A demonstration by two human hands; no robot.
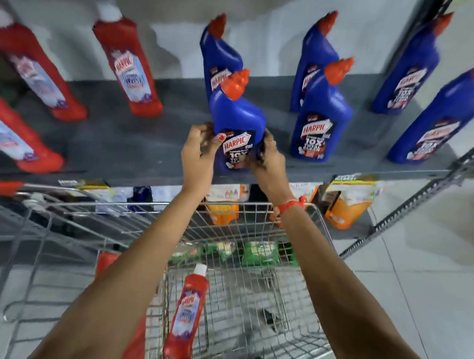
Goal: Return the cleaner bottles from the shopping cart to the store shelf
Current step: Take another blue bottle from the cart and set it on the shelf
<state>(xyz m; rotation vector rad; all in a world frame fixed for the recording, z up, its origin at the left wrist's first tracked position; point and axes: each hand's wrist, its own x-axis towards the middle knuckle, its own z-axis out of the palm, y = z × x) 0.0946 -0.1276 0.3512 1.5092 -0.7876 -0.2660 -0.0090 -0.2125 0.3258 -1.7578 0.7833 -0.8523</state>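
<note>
A blue cleaner bottle (pixel 237 121) with an orange-red cap stands upright at the front edge of the grey shelf (pixel 134 145). My left hand (pixel 199 153) grips its left side and my right hand (pixel 269 163) grips its right side, both around the label. Several more blue bottles stand on the shelf to the right, the nearest blue bottle (pixel 322 112) close beside my right hand. Red cleaner bottles (pixel 128 59) stand on the shelf's left part. In the wire shopping cart (pixel 250 268) below my arms lies a red bottle (pixel 188 314) with a white cap.
A lower shelf behind the cart holds orange refill pouches (pixel 347 205) and other packs. Green packets (pixel 260 252) lie at the cart's far end. A slotted metal shelf upright (pixel 421 198) runs diagonally at the right. White tiled floor lies to the right.
</note>
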